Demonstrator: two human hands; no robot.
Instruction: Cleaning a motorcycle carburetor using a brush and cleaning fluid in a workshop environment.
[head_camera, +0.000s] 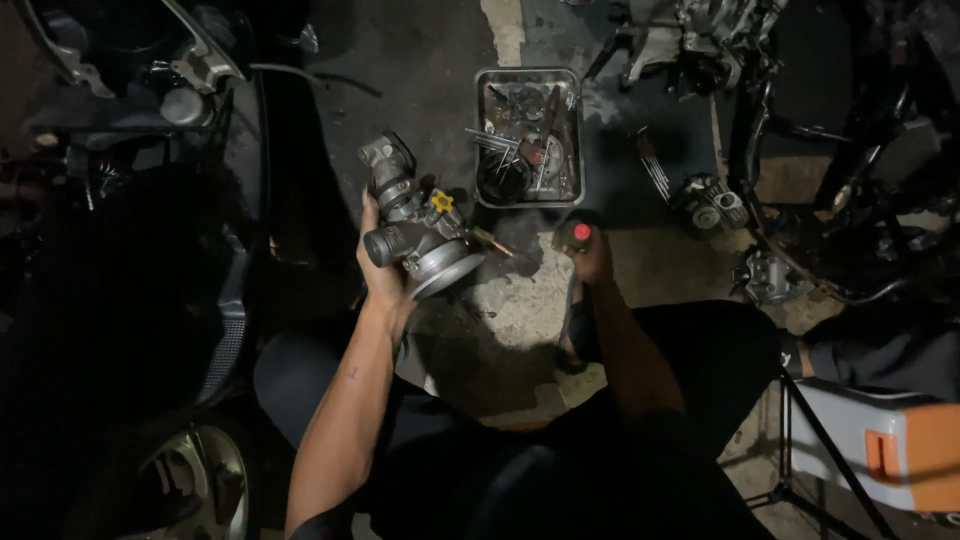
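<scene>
Stained concrete floor, tray (578, 135) far. Left hand (383, 275) grips the carburetor (420, 232) from beneath; right hand (590, 258) closes on a spray can (572, 236). Cast metal looks heavy, rigid, probably oily: hold its body, not the fittings.

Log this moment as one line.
left hand: holds carburetor | right hand: grips red-capped tool | metal tray: on floor ahead
</scene>
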